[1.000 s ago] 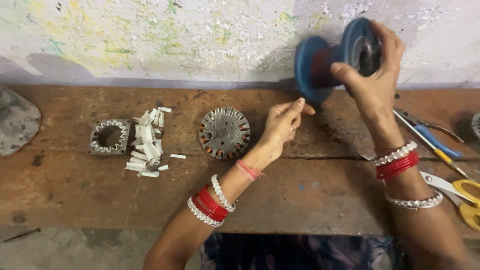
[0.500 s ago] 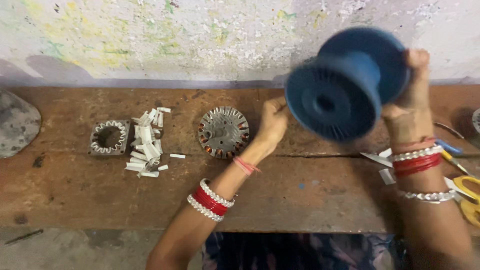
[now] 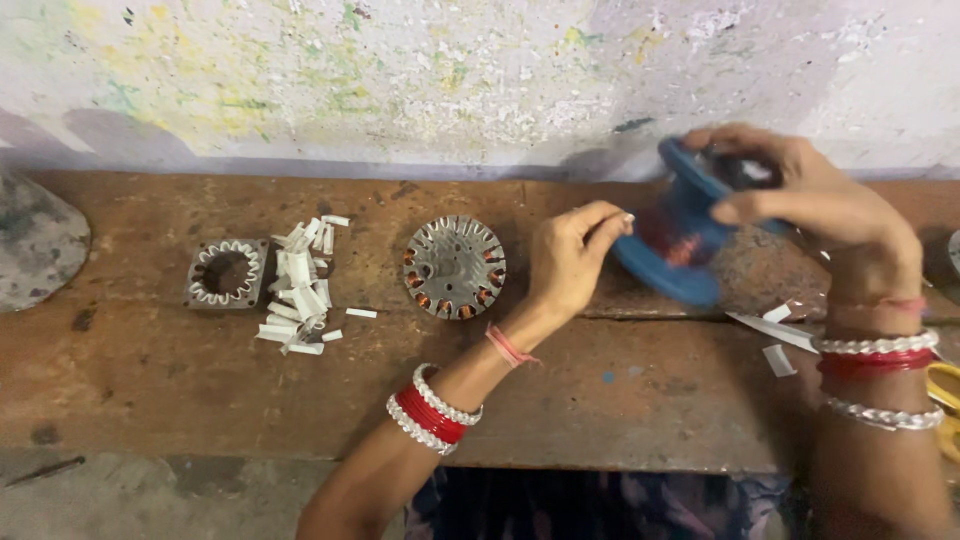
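Blue spool (image 3: pixel 675 250) of copper wire, held above the wooden bench (image 3: pixel 200 380), right of the round stator (image 3: pixel 455 267). Right hand (image 3: pixel 800 195) grips its far flange; left hand (image 3: pixel 570 262) pinched at its near flange, probably on wire. Likely rigid, fairly heavy; hold by flanges.

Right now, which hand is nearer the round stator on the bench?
Left. The left hand hovers just right of the round stator, not touching; the right hand grips the blue spool farther right.

Lighting's pretty flat and soft, kinda dim, only faint shadows on the wall (image 3: pixel 300 90). No glare really. Right hand (image 3: pixel 810 195) and blue spool (image 3: pixel 680 250) are motion-blurred, the bench (image 3: pixel 250 390) stays reasonably sharp
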